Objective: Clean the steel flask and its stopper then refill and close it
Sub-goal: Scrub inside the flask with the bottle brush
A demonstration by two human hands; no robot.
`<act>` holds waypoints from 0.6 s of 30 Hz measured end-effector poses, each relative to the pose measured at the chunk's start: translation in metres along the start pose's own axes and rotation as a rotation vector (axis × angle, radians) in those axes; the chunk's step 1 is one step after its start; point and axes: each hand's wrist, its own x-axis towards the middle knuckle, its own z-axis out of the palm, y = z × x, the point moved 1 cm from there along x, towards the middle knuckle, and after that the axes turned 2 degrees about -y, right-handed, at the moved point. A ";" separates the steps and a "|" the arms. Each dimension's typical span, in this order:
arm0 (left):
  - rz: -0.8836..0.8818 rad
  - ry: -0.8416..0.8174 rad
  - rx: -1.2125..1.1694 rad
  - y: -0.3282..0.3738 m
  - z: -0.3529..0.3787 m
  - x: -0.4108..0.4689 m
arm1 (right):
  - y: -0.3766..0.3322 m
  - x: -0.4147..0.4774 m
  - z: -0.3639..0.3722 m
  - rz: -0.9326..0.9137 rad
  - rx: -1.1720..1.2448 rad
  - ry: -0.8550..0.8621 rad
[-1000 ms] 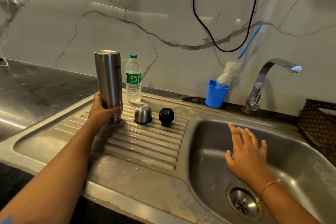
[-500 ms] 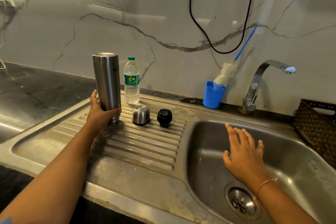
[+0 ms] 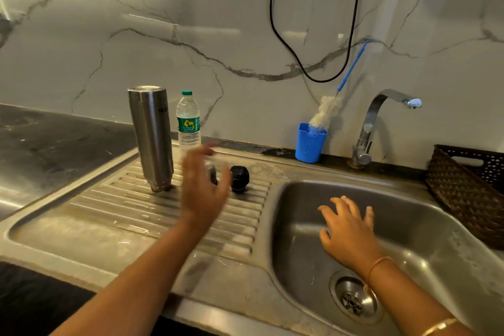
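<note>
One change since half a second ago: my left hand has released the flask and now hangs, blurred, to its right. Its fingers are wide and hold nothing. It sits in front of the cap, of which I see only a sliver. I note the flask stands alone, narrow end down, on the ribbed surface, touched by neither hand. My right hand stays over the sink basin, fingers spread, holding nothing.

Count:
- one flask
- one black stopper, just right of the left hand
- one cap
- one bottle behind the flask
- one blue cup holding one brush
- one tap
- one basket at far right
- two hands
</note>
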 end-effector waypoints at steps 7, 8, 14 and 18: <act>-0.194 -0.822 -0.028 0.056 0.083 -0.027 | 0.002 0.008 -0.012 -0.119 -0.102 -0.017; -0.236 -0.821 -0.039 0.057 0.090 -0.026 | 0.007 0.011 -0.016 -0.136 -0.124 -0.024; -0.298 -0.903 -0.010 0.036 0.108 -0.031 | 0.043 0.048 -0.062 -0.162 -0.327 -0.023; -0.293 -0.928 -0.007 0.018 0.111 -0.030 | 0.058 0.087 -0.103 -0.165 -0.306 -0.028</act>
